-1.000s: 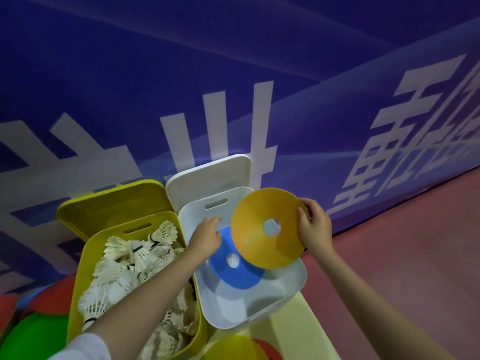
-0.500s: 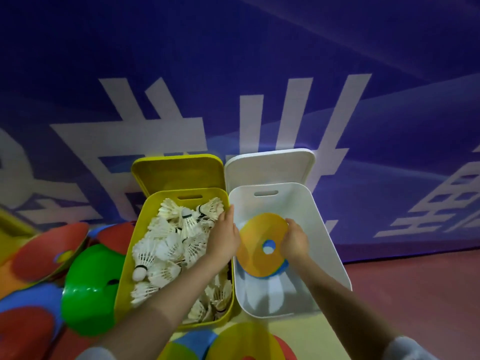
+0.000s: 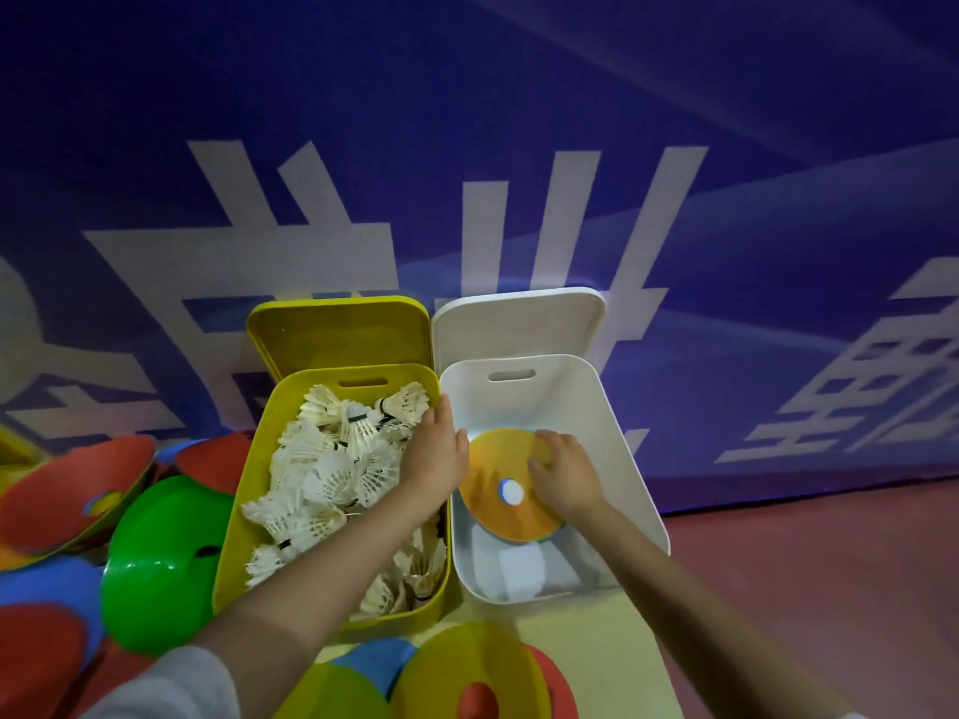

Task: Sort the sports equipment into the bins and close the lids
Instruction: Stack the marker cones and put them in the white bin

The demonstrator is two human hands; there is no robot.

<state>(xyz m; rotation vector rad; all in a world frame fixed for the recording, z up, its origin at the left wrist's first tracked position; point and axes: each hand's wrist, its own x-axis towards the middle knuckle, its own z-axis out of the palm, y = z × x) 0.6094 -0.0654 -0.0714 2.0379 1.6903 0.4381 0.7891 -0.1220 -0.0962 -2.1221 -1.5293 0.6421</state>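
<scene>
Two open bins stand side by side against a blue wall. The yellow bin [image 3: 233,516] holds several white shuttlecocks [image 3: 332,469]. The white bin [image 3: 617,433] holds an orange disc cone [image 3: 498,485] lying on top of a blue one whose edge barely shows. My right hand [image 3: 563,472] rests on the orange cone's right side, fingers bent over its rim. My left hand [image 3: 436,454] grips the shared edge between the two bins. Both lids, yellow [image 3: 340,332] and white [image 3: 519,324], lean back against the wall.
Loose disc cones lie around the bins: a green one [image 3: 161,563] and red ones [image 3: 67,490] to the left, yellow [image 3: 467,677], blue and red ones in front. Reddish floor [image 3: 804,589] extends to the right. The blue banner wall [image 3: 467,147] closes off the back.
My right hand has lowered the orange cone from above the white bin down onto the blue cone inside. My left hand stayed at the bins' edge. The view has shifted left.
</scene>
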